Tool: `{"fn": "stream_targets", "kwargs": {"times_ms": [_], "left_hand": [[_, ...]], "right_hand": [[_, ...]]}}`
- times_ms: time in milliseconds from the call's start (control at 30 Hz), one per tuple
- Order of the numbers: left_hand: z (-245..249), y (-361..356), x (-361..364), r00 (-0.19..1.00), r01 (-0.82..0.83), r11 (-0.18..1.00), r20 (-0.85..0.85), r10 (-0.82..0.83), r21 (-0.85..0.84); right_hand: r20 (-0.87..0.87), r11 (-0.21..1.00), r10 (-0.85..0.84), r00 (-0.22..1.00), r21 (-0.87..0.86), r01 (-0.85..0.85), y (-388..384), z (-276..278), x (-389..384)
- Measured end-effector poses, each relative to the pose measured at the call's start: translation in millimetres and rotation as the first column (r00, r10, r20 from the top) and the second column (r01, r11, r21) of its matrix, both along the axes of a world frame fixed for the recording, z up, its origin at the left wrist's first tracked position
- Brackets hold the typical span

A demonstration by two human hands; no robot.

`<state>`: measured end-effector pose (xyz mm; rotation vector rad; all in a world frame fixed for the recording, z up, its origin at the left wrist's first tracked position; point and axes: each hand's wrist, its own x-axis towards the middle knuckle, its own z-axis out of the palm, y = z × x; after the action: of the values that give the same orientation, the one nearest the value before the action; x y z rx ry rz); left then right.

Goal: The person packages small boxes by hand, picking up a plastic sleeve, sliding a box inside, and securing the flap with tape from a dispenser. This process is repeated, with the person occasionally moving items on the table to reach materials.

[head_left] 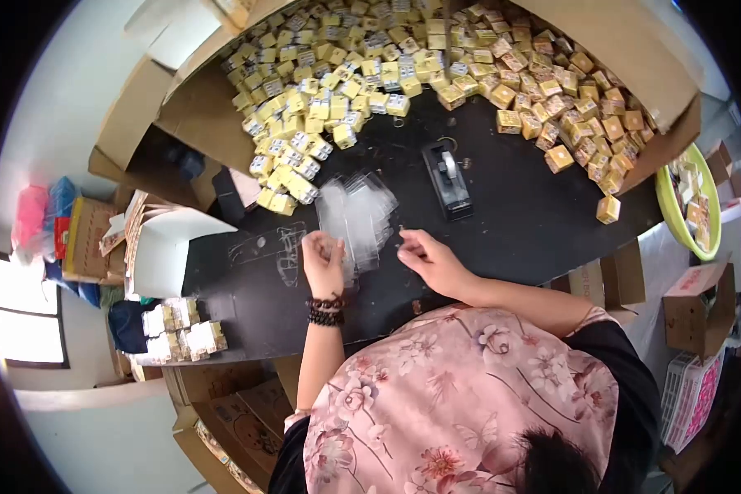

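My left hand (323, 262), with dark bead bracelets (327, 311) at the wrist, is closed with curled fingers at the left edge of a stack of clear plastic sheets (358, 216). Whatever those fingers hold, if anything, is hidden. My right hand (430, 259) is closed in a pinch just right of the sheets; what is between thumb and fingertips is too small to make out. Beyond the right hand stands a black tape dispenser (448, 188) with a roll in it.
Small yellow boxes (337, 107) are heaped at the back left, small orange boxes (584, 123) at the back right, with cardboard walls around them. Packed box bundles (185, 331) sit at the black table's (519, 222) left end. A yellow-green basket (665, 206) stands off its right edge.
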<state>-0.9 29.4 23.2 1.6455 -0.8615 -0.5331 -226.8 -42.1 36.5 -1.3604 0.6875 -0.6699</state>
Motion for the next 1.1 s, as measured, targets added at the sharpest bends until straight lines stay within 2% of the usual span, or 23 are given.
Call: {"fn": "stream_targets", "kwargs": {"times_ms": [33, 67, 100, 133, 167, 233, 267, 333, 367, 433, 467, 500, 567, 600, 633, 700, 767, 833, 900, 967, 1000, 1067, 1100], "left_hand": [[32, 4, -32, 0.975, 0.056, 0.997, -0.214, -0.068, -0.059], [41, 8, -53, 0.943, 0.117, 0.981, -0.293, -0.159, -0.158], [49, 12, -68, 0.969, 0.125, 0.988, -0.201, -0.142, -0.096], [61, 11, -80, 0.963, 0.099, 0.995, 0.254, -0.093, -0.009], [72, 11, -87, 0.745, 0.035, 0.999, 0.665, -0.047, 0.031], [81, 19, -85, 0.532, 0.048, 0.991, 0.836, -0.133, 0.127], [88, 18, -87, 0.491, 0.086, 0.991, 0.862, -0.128, 0.098], [80, 23, -81, 0.533, 0.166, 0.974, 0.817, -0.219, 0.153], [78, 21, -82, 0.566, 0.223, 0.954, 0.77, -0.294, 0.2], [77, 17, -87, 0.511, 0.311, 0.944, 0.817, -0.266, 0.113], [76, 19, -86, 0.656, 0.372, 0.913, 0.648, -0.386, 0.167], [76, 19, -86, 0.757, 0.439, 0.874, 0.439, -0.484, 0.207], [78, 15, -90, 0.765, 0.466, 0.863, 0.4, -0.504, 0.197], [75, 14, -91, 0.766, 0.507, 0.852, 0.386, -0.514, 0.129], [74, 12, -92, 0.766, 0.544, 0.837, 0.372, -0.524, 0.06], [81, 10, -98, 0.753, 0.578, 0.811, 0.325, -0.572, 0.089], [93, 6, -101, 0.737, 0.611, 0.783, 0.278, -0.616, 0.115], [103, 2, -100, 0.488, 0.745, 0.621, 0.435, -0.757, 0.244], [99, 5, -102, 0.49, 0.744, 0.613, 0.407, -0.771, 0.266], [96, 5, -103, 0.441, 0.698, 0.64, 0.511, -0.738, 0.321], [94, 6, -102, 0.44, 0.702, 0.636, 0.508, -0.741, 0.32], [86, 10, -95, 0.482, 0.75, 0.589, 0.361, -0.798, 0.3], [74, 16, -87, 0.529, 0.777, 0.539, 0.125, -0.839, 0.326]], "right_hand": [[0.047, 0.996, -0.05, 0.998, 0.07, 0.046, -1, 2, 7], [0.141, 0.993, -0.021, 0.99, 0.116, 0.005, -3, -16, 16], [0.05, 0.972, 0.162, 0.986, 0.167, -0.168, -13, -8, 12], [0.068, 0.98, 0.169, 0.983, 0.093, -0.175, -14, -23, 16], [0.237, 0.953, 0.091, 0.967, 0.261, -0.153, -7, 9, 9], [0.112, 0.985, 0.161, 0.981, -0.083, -0.153, -11, 32, -8], [-0.028, 0.944, 0.196, 0.98, -0.265, -0.196, -15, 36, -15], [-0.029, 0.896, 0.159, 0.987, -0.416, -0.157, -13, 33, -20], [0.005, 0.893, 0.117, 0.993, -0.438, -0.103, -10, 36, -24], [0.007, 0.873, 0.147, 0.989, -0.471, -0.126, -13, 33, -30], [0.012, 0.848, 0.199, 0.98, -0.503, -0.166, -14, 32, -33], [-0.19, 0.867, 0.337, 0.922, -0.32, -0.383, -22, 32, -38], [-0.09, 0.838, 0.528, 0.845, -0.106, -0.535, -34, 36, -50], [0.116, 0.69, 0.623, 0.773, 0.383, -0.614, -39, 39, -56], [0.115, 0.693, 0.619, 0.777, 0.385, -0.609, -48, 39, -61], [0.396, 0.303, 0.762, 0.512, 0.482, -0.822, -62, 35, -68], [0.367, 0.337, 0.768, 0.525, 0.466, -0.818, -62, 32, -62], [0.009, 0.601, 0.781, 0.625, 0.264, -0.755, -61, 29, -56], [0.054, 0.653, 0.706, 0.706, 0.337, -0.679, -58, 42, -63], [-0.326, 0.725, 0.671, 0.666, 0.102, -0.681, -58, 55, -67], [-0.38, 0.737, 0.63, 0.677, 0.016, -0.676, -55, 56, -70], [-0.216, 0.882, 0.338, 0.916, -0.267, -0.389, -49, 45, -95], [-0.18, 0.909, 0.0, 0.984, -0.411, -0.075, -50, 45, -116]]}}
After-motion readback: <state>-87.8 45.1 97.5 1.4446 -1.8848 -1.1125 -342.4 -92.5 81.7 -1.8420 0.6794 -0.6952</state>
